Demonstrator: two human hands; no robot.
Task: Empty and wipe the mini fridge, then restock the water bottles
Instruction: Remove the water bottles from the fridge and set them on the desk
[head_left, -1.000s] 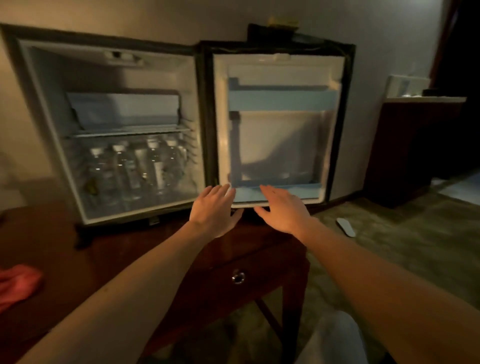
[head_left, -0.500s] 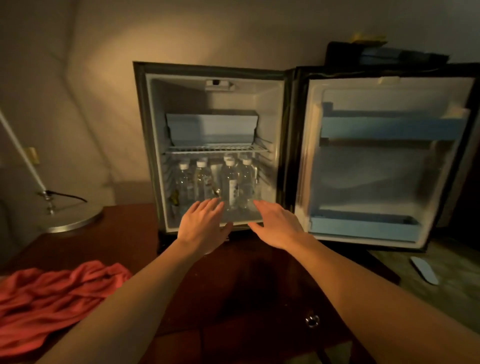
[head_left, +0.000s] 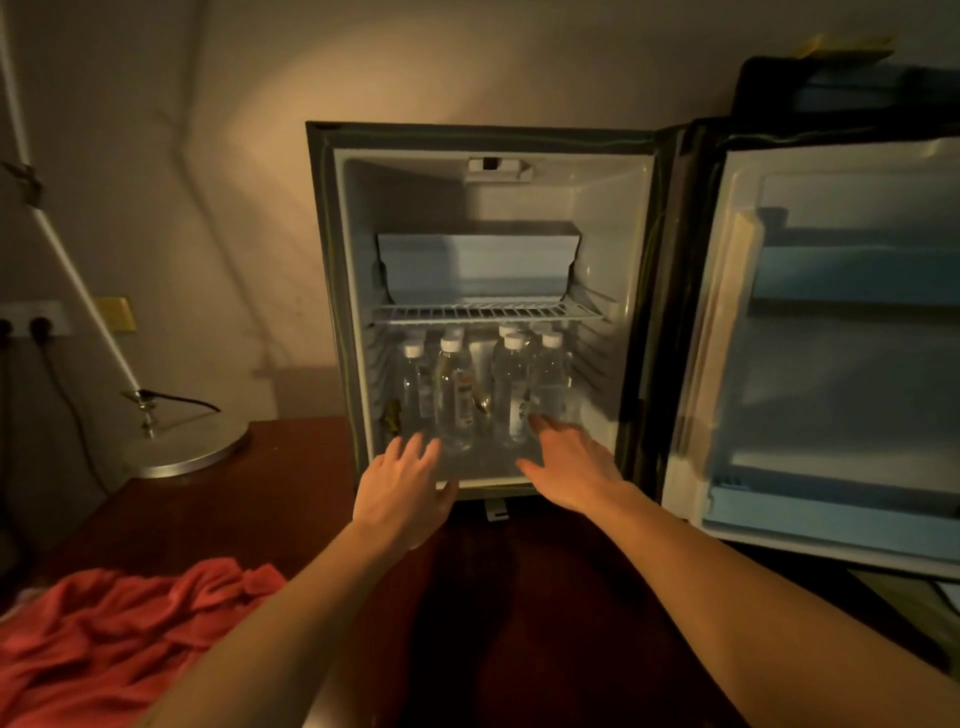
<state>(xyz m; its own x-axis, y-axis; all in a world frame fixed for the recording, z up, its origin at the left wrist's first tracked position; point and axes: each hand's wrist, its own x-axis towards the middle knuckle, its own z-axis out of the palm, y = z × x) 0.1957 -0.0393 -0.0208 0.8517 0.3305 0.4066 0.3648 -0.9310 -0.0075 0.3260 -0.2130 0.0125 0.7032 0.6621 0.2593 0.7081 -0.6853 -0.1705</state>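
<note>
The mini fridge (head_left: 332, 291) stands open on a dark wooden table (head_left: 291, 483), its door (head_left: 852, 343) swung to the right. Several clear water bottles (head_left: 457, 400) with white caps stand on the fridge floor under a wire shelf (head_left: 488, 312). My left hand (head_left: 402, 491) is open at the fridge's lower front edge, palm down. My right hand (head_left: 569, 462) is open too, fingers reaching into the fridge, close to the front right bottle (head_left: 550, 384). Neither hand holds anything. A red cloth (head_left: 119, 639) lies crumpled on the table at the lower left.
A lamp with a round metal base (head_left: 187, 447) and a white slanted arm stands on the table's far left corner. Wall sockets (head_left: 31, 319) with plugged cables are at the left. A pale box (head_left: 478, 265) sits on the wire shelf. The door's blue shelves hold nothing.
The view has swung left, from the door to the fridge's inside. Both open hands have moved forward to the fridge opening, the right one reaching inside.
</note>
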